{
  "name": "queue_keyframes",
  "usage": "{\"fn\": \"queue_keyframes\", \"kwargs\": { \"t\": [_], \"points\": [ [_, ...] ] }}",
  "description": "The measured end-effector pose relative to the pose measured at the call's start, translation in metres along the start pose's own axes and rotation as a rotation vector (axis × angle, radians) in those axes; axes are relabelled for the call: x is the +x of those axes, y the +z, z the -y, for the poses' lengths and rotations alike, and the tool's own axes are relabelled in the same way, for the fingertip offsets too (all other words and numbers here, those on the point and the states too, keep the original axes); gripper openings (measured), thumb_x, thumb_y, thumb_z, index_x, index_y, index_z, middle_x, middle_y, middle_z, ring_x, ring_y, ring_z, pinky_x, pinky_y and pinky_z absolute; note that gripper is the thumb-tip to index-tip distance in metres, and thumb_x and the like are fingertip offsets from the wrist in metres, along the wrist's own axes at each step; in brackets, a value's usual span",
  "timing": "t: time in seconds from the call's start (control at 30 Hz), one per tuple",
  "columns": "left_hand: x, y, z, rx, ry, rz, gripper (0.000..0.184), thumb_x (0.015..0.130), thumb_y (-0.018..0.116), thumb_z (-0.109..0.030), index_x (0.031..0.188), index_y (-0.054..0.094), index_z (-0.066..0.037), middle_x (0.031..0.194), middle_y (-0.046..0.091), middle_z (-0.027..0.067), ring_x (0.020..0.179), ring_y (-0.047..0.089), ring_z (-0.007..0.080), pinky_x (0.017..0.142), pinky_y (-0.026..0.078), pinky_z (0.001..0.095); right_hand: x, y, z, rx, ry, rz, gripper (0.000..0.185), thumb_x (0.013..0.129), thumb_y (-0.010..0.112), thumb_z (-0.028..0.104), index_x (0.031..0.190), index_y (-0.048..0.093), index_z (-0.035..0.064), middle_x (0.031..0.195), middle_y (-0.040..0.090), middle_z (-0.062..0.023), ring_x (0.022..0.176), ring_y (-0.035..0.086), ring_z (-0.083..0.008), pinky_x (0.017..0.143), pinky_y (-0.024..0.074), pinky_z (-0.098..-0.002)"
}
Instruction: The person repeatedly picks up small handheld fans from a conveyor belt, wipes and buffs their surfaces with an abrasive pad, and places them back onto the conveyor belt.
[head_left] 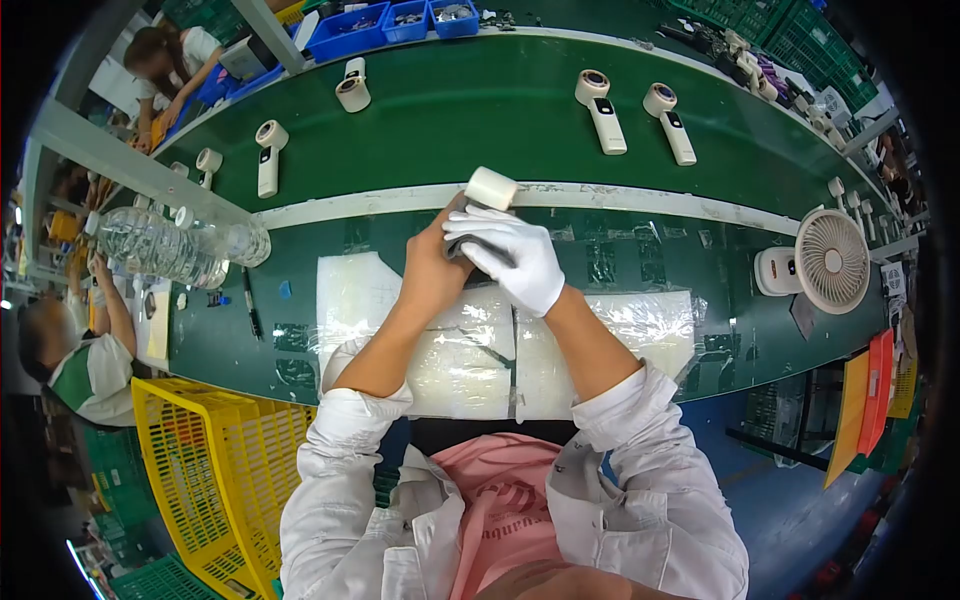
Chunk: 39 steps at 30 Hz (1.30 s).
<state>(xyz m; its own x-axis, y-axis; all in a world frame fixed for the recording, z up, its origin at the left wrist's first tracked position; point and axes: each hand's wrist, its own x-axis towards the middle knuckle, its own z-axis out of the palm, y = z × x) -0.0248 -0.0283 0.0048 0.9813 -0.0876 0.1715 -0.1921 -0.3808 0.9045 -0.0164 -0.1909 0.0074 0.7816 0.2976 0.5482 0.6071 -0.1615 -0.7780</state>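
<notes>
A white handheld device (492, 188) with a round cylindrical head is held in front of me, near the white rail of the bench. My left hand (432, 262), bare, is wrapped round its lower part, which is mostly hidden. In a white glove, my right hand (512, 256) presses a dark grey cloth (470, 246) against the device from the other side. Beneath both hands lie foam sheets (455, 365) under clear plastic and tape.
Similar white devices (605, 125) lie on the green belt (450, 100) beyond the rail (640, 198). Water bottles (165, 245) and a pen (251, 303) are at left, a white fan (830, 260) at right. A yellow crate (215, 470) stands lower left. Two people (90, 370) are at left.
</notes>
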Motion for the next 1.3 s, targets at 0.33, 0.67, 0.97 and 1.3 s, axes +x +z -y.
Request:
{"fn": "queue_keyframes", "kwargs": {
  "t": [0.33, 0.67, 0.97, 1.3],
  "points": [
    [0.007, -0.007, -0.006, -0.748, -0.315, 0.066, 0.045, 0.098, 0.064, -0.012, 0.14, 0.054, 0.002, 0.113, 0.067, 0.0146, 0.093, 0.069, 0.022, 0.068, 0.061, 0.0343, 0.01, -0.017, -0.019, 0.607, 0.483, -0.86, 0.033, 0.104, 0.054, 0.027, 0.107, 0.069, -0.0031, 0.097, 0.072, -0.0069, 0.084, 0.068, -0.0169, 0.076, 0.0516, -0.0335],
    [0.015, 0.007, 0.04, -1.227, -0.275, -0.103, 0.059, 0.105, 0.045, -0.052, 0.148, 0.048, -0.011, 0.138, 0.058, 0.009, 0.124, 0.057, 0.03, 0.106, 0.046, 0.0536, -0.008, 0.052, 0.031, 0.246, 0.118, -0.331, 0.033, 0.1, 0.062, 0.012, 0.132, 0.066, 0.0032, 0.143, 0.059, -0.02, 0.141, 0.049, -0.0317, 0.116, 0.0385, -0.0387],
    [0.134, -0.052, 0.073, -0.184, -0.03, -0.381, 0.046, 0.096, 0.067, -0.032, 0.131, 0.062, -0.004, 0.102, 0.07, 0.0147, 0.09, 0.066, 0.027, 0.079, 0.054, 0.0422, -0.016, 0.057, -0.018, 0.851, 0.477, -0.285, 0.029, 0.095, 0.067, 0.013, 0.118, 0.071, -0.0048, 0.1, 0.075, -0.009, 0.088, 0.07, -0.0157, 0.081, 0.0557, -0.032],
    [0.198, -0.052, 0.067, 0.885, -0.261, -0.555, 0.072, 0.086, 0.073, -0.05, 0.134, 0.054, 0.0, 0.132, 0.051, 0.0306, 0.124, 0.05, 0.048, 0.1, 0.045, 0.0595, 0.017, 0.01, -0.051, 1.254, 0.707, -0.596, 0.031, 0.096, 0.064, 0.014, 0.12, 0.067, -0.0046, 0.109, 0.071, -0.011, 0.097, 0.069, -0.0199, 0.089, 0.0545, -0.0336]
  ]
}}
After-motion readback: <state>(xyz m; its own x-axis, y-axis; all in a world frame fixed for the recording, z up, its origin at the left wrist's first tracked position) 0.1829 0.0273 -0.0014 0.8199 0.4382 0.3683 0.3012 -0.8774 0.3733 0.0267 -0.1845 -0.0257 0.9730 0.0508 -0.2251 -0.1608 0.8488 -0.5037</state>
